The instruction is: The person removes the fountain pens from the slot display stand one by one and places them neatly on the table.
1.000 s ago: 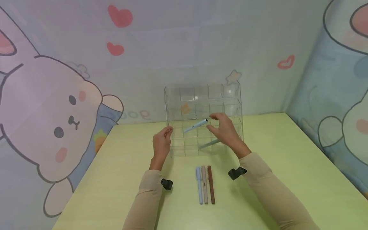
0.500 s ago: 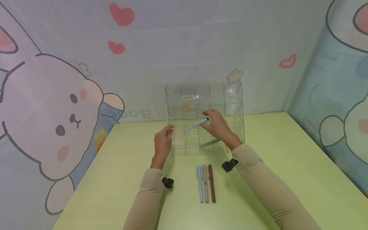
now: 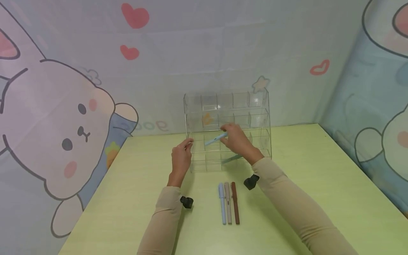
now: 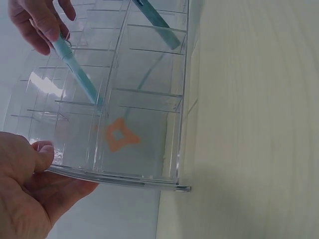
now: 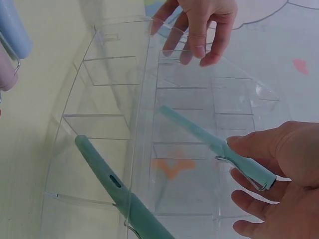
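Observation:
A clear acrylic rack (image 3: 269,117) with tiers of small compartments stands on the table. My left hand (image 3: 181,157) pinches its left side panel, thumb inside and fingers outside, as the left wrist view shows. In the second tier from the bottom leans a light blue pen (image 3: 213,140), tilted, with its cap end raised to the right. My right hand (image 3: 238,141) holds this pen by the cap; in the right wrist view the thumb lies near its metal clip. A teal pen (image 5: 107,174) slants in the bottom tier, partly behind my right hand in the head view.
Three capped pens lie side by side on the table before the rack: a pale blue pen (image 3: 222,205), a beige pen (image 3: 228,205) and a brown pen (image 3: 235,205). A cartoon-printed backdrop (image 3: 159,81) rises right behind the rack.
My right hand has moved left onto the light blue pen's cap; a second ago its fingers were spread beside it. The left hand stays on the rack's side.

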